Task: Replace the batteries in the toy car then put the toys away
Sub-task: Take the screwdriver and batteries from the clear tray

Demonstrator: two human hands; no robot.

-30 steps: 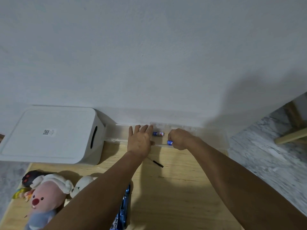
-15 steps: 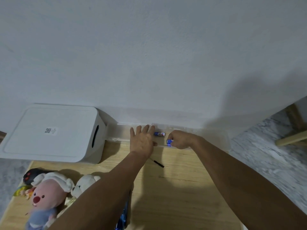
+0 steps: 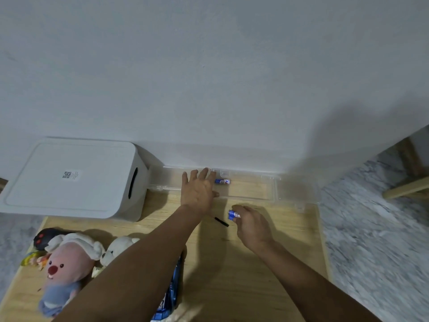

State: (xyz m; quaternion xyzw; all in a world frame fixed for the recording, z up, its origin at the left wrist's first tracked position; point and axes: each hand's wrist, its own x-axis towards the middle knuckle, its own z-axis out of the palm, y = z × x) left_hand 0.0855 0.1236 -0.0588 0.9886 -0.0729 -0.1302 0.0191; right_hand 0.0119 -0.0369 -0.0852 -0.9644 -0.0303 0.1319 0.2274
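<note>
A clear plastic case (image 3: 276, 191) lies open against the wall at the far edge of the wooden table. One blue battery (image 3: 222, 181) rests inside it. My left hand (image 3: 197, 190) lies flat on the case's left part, fingers spread. My right hand (image 3: 251, 225) is over the table in front of the case, fingertips pinched on another blue battery (image 3: 232, 214). A blue toy car (image 3: 169, 296) shows partly under my left forearm at the near edge.
A white lidded storage bin (image 3: 69, 177) stands at the left against the wall. Plush toys (image 3: 67, 266) and a dark toy (image 3: 43, 238) lie at the near left. A small black piece (image 3: 221, 221) rests on the wooden table (image 3: 255, 275). Grey marbled floor lies to the right.
My right hand has pulled back out of the case toward me, carrying a blue battery. My left hand stays on the case.
</note>
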